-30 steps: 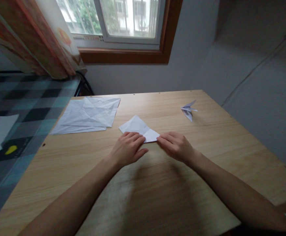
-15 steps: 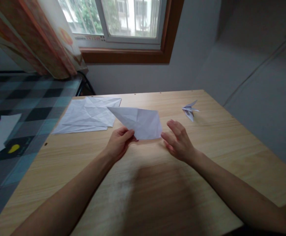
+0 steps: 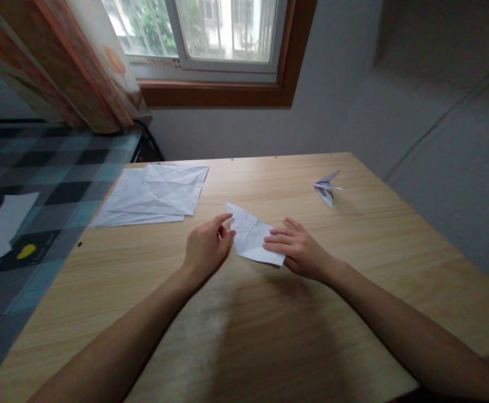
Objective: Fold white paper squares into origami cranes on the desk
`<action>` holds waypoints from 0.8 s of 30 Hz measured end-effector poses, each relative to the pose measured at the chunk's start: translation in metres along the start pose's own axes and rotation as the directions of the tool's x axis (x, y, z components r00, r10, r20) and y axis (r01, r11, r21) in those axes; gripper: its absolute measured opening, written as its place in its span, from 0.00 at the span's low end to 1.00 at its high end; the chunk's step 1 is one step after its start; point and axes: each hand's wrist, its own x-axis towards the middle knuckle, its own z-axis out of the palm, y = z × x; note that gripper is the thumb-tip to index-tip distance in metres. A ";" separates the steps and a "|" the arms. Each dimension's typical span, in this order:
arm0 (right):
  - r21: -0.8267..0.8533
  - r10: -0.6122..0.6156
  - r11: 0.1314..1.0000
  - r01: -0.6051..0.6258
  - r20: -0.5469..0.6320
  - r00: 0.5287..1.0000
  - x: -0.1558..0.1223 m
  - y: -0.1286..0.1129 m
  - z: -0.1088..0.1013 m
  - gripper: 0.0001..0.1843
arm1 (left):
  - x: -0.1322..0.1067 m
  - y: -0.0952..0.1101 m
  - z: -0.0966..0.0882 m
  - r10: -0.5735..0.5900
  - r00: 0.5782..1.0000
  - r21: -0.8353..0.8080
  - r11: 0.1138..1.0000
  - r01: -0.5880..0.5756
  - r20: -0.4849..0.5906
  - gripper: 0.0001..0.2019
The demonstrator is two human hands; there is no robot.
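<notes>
A folded sheet of white paper (image 3: 250,232) with crease lines lies at a slant between my two hands, above the wooden table. My right hand (image 3: 299,249) grips its right end, fingers across the upper face; the thumb is mostly hidden. At the paper's left edge, my left hand (image 3: 208,243) has thumb and forefinger apart, their tips close to or touching the edge. The left hand's other fingers curl inward, partly hidden.
Creased white sheets (image 3: 156,193) are stacked at the table's (image 3: 177,347) back left. A small folded paper figure (image 3: 326,186) with pointed wings rests at the back right. Left of the table, a checked cloth (image 3: 60,168) carries white paper (image 3: 5,226) and a dark item with a yellow patch (image 3: 26,251).
The paper has turned, with its pointed left end drawn in and its right end lowered toward me. My left hand has released its pinch; my right hand has come onto the right end.
</notes>
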 end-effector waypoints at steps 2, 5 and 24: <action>0.054 0.006 0.999 -0.005 -0.009 1.000 0.000 0.001 0.001 0.19 | -0.001 -0.005 0.001 0.227 0.973 0.146 0.962 -0.229 0.031 0.13; 0.103 0.011 0.995 -0.004 -0.060 0.998 0.000 0.001 0.000 0.15 | -0.002 -0.009 0.006 0.390 0.886 0.183 0.880 -0.439 0.250 0.16; -0.017 0.395 0.915 -0.404 -0.176 0.902 0.015 -0.005 0.008 0.21 | 0.000 0.001 0.007 0.357 0.848 0.244 0.848 -0.470 0.391 0.21</action>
